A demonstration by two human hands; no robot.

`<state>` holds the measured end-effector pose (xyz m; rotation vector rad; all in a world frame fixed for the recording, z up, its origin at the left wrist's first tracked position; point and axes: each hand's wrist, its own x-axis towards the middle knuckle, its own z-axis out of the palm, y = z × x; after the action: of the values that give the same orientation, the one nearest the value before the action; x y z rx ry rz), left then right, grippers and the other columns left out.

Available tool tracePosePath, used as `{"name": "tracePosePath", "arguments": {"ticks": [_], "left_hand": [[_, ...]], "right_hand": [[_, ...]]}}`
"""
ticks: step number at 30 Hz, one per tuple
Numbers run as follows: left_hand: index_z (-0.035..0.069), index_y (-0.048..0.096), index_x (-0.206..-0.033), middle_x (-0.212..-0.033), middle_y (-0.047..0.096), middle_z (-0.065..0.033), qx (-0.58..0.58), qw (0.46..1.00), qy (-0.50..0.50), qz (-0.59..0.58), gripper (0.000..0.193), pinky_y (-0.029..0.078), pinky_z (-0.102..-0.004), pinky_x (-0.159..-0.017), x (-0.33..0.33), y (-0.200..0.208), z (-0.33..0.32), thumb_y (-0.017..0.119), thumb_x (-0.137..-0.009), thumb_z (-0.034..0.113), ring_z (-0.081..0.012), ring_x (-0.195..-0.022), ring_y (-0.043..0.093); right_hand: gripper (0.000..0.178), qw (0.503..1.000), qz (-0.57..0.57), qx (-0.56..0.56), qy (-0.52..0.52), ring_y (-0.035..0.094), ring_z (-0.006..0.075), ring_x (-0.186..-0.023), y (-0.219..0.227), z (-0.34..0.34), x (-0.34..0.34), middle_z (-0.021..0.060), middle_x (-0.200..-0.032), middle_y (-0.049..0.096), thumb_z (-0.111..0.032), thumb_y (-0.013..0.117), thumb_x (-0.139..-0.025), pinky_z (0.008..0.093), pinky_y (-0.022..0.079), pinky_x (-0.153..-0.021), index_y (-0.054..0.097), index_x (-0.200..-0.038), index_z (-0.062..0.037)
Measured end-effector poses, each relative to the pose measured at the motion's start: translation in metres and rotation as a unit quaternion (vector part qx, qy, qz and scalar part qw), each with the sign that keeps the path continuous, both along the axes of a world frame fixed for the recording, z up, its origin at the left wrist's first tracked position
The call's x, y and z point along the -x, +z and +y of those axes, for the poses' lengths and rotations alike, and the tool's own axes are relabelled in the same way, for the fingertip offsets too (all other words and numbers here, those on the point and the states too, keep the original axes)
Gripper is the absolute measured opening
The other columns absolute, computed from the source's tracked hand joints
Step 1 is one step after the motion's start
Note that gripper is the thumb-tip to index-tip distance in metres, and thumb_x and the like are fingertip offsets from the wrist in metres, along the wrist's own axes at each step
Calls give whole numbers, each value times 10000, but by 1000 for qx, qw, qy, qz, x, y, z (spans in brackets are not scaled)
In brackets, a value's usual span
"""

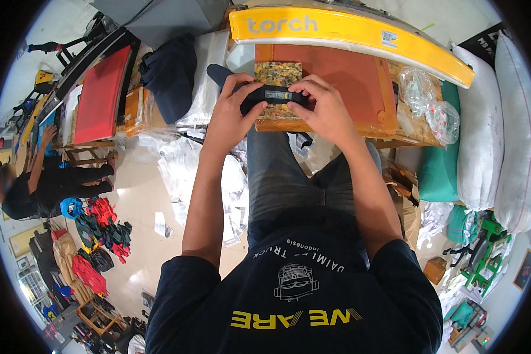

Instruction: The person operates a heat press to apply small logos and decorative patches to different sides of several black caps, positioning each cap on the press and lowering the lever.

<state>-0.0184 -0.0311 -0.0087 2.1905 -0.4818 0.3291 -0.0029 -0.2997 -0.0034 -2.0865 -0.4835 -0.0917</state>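
Both my hands hold a dark cap, pinched along its edge over the near side of the table. A small grey label with a yellow spot faces up on its band (266,95). My left hand (235,109) grips one end, and a rounded dark flap like a brim sticks out beyond it. Closed on the other end is my right hand (325,106), thumb below and fingers on top. Under the cap lies a speckled, multicoloured foam-like block (277,72), partly hidden by it, on a reddish-brown board (348,82).
A yellow curved panel (336,32) spans the table's far side. Dark caps (170,76) and a red board (102,94) lie left. Clear plastic (419,91) and white sacks (481,130) are right. Papers (209,183) litter the floor. Another person (47,186) works at far left.
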Motion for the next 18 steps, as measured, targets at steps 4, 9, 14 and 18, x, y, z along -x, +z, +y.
{"name": "tracePosePath", "arguments": {"ticks": [4, 9, 14, 18], "left_hand": [[50, 808, -1439, -1491, 690, -161, 2, 999, 17, 33, 459, 583, -460, -1177, 3, -9, 0, 911, -999, 132, -381, -1398, 712], [57, 800, -1448, -1500, 692, -150, 20, 999, 25, 36, 448, 593, -468, -1166, 7, -11, -3, 895, -1018, 142, -386, -1383, 724], [52, 792, -1445, -1501, 687, -154, 21, 999, 28, 28, 441, 601, -468, -1139, 7, -14, -3, 890, -1029, 163, -389, -1333, 740], [38, 796, -1425, -1501, 682, -169, 16, 1000, 24, 6, 436, 618, -468, -1081, 5, -15, -2, 893, -1027, 191, -406, -1228, 775]], "right_hand": [[285, 1000, -3, -4, 12, 774, 352, -995, 0, -1, -3, 149, -1144, 736, -142, 914, -966, 473, 635, -909, 807, -1208, -36], [263, 1000, 1, 8, 18, 787, 346, -965, 1, -2, -8, 149, -1111, 755, -137, 912, -964, 462, 643, -887, 826, -1189, -31], [262, 1000, -13, 10, 18, 792, 336, -934, 1, -2, -11, 137, -1113, 768, -119, 927, -942, 440, 652, -857, 839, -1174, -34], [258, 999, -34, 22, 19, 796, 329, -919, -2, -2, -11, 130, -1125, 772, -110, 930, -936, 433, 657, -848, 843, -1167, -34]]}}
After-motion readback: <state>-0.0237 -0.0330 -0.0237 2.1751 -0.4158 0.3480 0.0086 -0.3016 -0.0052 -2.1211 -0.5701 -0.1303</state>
